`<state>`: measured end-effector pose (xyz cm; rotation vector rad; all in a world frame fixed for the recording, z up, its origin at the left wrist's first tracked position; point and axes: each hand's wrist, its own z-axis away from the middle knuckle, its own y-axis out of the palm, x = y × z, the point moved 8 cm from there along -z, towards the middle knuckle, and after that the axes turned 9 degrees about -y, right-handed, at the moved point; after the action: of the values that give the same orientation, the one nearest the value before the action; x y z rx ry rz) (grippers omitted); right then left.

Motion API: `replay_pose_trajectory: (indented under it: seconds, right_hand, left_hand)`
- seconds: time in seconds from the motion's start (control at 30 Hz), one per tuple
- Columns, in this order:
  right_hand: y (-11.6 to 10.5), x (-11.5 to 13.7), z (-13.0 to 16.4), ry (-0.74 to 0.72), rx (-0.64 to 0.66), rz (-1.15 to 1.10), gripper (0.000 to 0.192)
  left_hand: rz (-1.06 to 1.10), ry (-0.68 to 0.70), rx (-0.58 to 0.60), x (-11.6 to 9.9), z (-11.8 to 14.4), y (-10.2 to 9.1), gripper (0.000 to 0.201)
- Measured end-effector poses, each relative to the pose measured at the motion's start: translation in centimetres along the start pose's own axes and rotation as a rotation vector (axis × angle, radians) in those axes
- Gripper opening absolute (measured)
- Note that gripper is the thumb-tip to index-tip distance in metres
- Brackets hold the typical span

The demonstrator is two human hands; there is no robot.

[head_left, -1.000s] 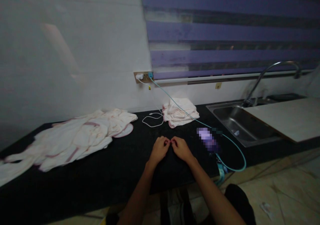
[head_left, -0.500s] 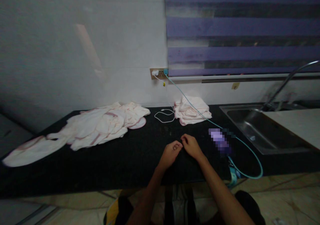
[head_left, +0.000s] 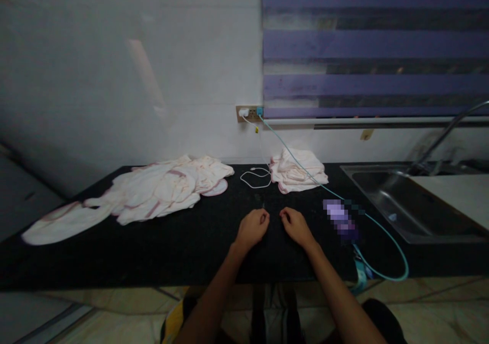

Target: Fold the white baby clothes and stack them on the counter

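My left hand (head_left: pixel 252 228) is over the middle of the black countertop (head_left: pixel 171 255), its fingers curled closed with nothing seen in them. Beside it, a short gap apart, my right hand (head_left: pixel 297 227) is also loosely closed, and no object shows in its fingers. Beyond my right hand lies a folded stack of white cloth (head_left: pixel 300 170) with pink edging. A loose, crumpled heap of similar white cloth (head_left: pixel 156 191) spreads over the left part of the counter. Right of my right hand is a pixelated purple item (head_left: pixel 339 218) with a teal strap (head_left: pixel 360 274).
A teal cable (head_left: pixel 387 232) runs from the wall socket (head_left: pixel 252 113) across the folded cloth and loops at the right. A white cable (head_left: pixel 255 185) lies coiled by the stack. The steel sink (head_left: pixel 405 206) and faucet (head_left: pixel 439 139) are at the right.
My hands have moved apart, the left one to the left and the right one slightly to the right. The view has shifted a little; the cloths have not moved on the counter.
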<state>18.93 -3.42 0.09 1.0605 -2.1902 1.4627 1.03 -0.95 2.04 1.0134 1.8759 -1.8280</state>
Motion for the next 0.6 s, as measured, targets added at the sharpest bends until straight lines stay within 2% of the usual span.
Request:
replay_pose_trajectory:
  seconds: [0.07,0.13,0.17,0.23,0.3,0.4,0.6]
  right_hand:
    - [-0.1,0.1,-0.1,-0.002,0.005,0.0,0.019]
    - [-0.2,0.2,-0.2,0.0,0.006,0.001,0.018]
    - [-0.2,0.2,-0.2,0.002,0.006,0.002,0.018]
    - [-0.3,0.2,-0.3,0.006,0.002,0.004,0.018]
    - [-0.2,0.2,-0.4,0.01,-0.001,0.007,0.018]
    - [-0.1,0.0,-0.4,0.015,0.0,0.012,0.018]
    - [0.1,-0.3,-0.5,0.021,0.008,0.021,0.018]
  left_hand:
    - [-0.097,-0.066,-0.099,3.1,-2.5,-3.6,0.024]
    - [-0.196,-0.171,-0.24,6.6,-4.7,-7.4,0.032]
    - [-0.245,-0.226,-0.296,8.2,-5.5,-8.9,0.039]
    - [-0.331,-0.29,-0.351,10.3,-6.5,-10.5,0.049]
    - [-0.405,-0.316,-0.37,11.3,-6.8,-10.8,0.051]
    - [-0.488,-0.331,-0.374,11.7,-6.5,-10.1,0.048]
    - [-0.535,-0.354,-0.339,12.3,-6.3,-9.8,0.042]
